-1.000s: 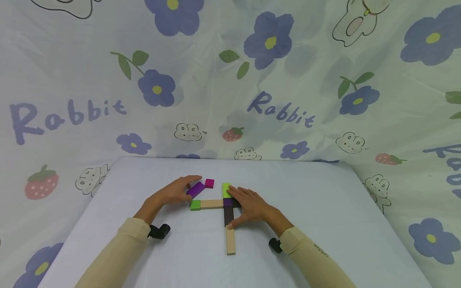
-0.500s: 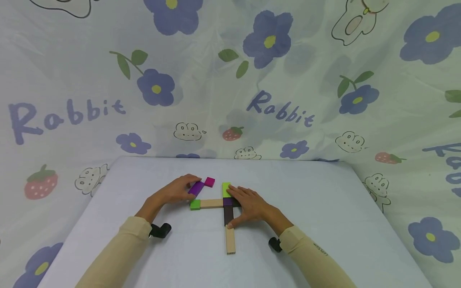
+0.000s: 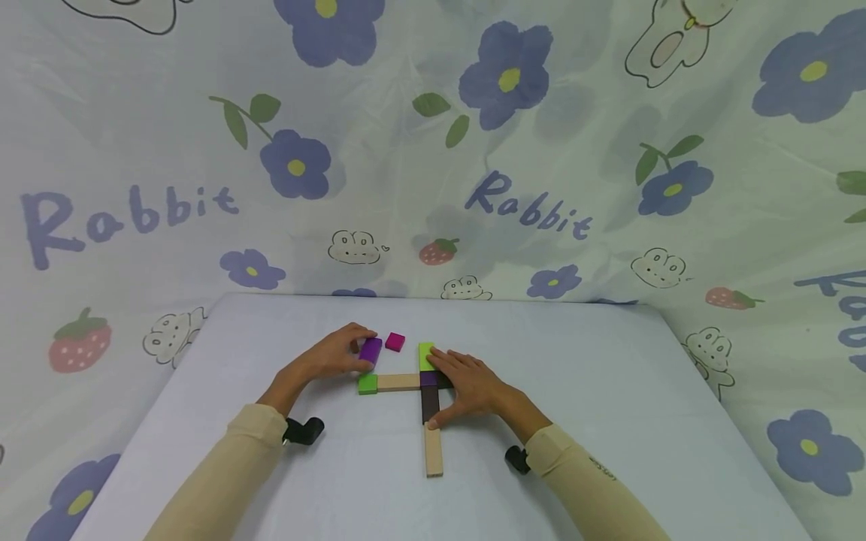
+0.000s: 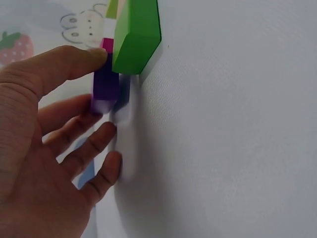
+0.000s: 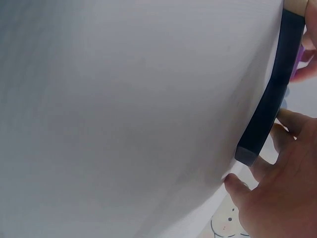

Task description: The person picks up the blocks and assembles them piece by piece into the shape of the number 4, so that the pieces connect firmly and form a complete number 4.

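Observation:
My left hand [image 3: 329,355] pinches a purple block [image 3: 370,350] between thumb and fingers, just behind the green block [image 3: 367,384] at the left end of a cross-shaped layout. In the left wrist view the purple block [image 4: 106,82] has the thumb on one side and fingertips on the other. My right hand [image 3: 471,385] rests over the cross with its fingers extended. Its fingertips touch the lime block [image 3: 425,356], and its thumb lies where the dark brown block [image 3: 430,404] meets a plain wood block [image 3: 434,452]. The hand partly covers a dark block [image 3: 443,380] on the right arm.
A small magenta block [image 3: 395,342] lies behind the cross, right of the purple block. Another plain wood block [image 3: 398,382] joins the green block to the purple centre piece [image 3: 428,379]. Everything lies on a white-covered table [image 3: 575,376] before a patterned curtain [image 3: 406,165].
The purple block has turned from slanted to more upright in the head view, with my left hand shifting slightly right. The magenta block has rotated and shifted slightly. My right hand stays put.

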A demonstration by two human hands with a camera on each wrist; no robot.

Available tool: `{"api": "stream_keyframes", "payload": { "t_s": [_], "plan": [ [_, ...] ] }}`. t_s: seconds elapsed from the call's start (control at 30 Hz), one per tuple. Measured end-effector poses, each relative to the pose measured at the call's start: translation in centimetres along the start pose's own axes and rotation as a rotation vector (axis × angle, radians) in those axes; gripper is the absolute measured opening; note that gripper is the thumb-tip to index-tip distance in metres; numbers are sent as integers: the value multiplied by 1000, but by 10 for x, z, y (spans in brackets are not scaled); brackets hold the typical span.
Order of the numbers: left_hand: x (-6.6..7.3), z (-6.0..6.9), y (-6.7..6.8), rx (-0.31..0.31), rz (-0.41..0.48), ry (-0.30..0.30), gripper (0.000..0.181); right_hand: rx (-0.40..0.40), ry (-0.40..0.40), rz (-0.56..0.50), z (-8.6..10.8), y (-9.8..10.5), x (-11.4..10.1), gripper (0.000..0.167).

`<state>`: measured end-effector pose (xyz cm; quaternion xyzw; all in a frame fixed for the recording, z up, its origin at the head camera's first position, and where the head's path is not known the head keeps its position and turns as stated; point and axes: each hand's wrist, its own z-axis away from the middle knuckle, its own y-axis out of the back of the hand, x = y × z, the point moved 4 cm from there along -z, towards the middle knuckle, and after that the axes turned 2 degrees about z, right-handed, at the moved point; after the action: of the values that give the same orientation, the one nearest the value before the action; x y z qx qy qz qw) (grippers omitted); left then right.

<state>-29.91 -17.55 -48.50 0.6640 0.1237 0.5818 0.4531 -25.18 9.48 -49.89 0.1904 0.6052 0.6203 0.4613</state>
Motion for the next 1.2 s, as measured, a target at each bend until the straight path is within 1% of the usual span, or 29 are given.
{"api": "stream_keyframes", "payload": {
  "t_s": [0.1,0.33,0.4,0.7,1.2],
  "plan": [
    [2,1,0,13,-2,5,65,-1,2,-2,0,1,0,119],
    [2,4,-1,45,-17,40,62,9,9,9,1,0,0,118],
    [3,5,-1,52,-19,38,63,12,10,8,1,0,0,118],
    [3,8,-6,69,-17,68,64,13,5,11,-1,-2,3,119],
    [7,13,-8,82,-28,60,59,22,19,-2,0,-2,1,119]
  ]
}}
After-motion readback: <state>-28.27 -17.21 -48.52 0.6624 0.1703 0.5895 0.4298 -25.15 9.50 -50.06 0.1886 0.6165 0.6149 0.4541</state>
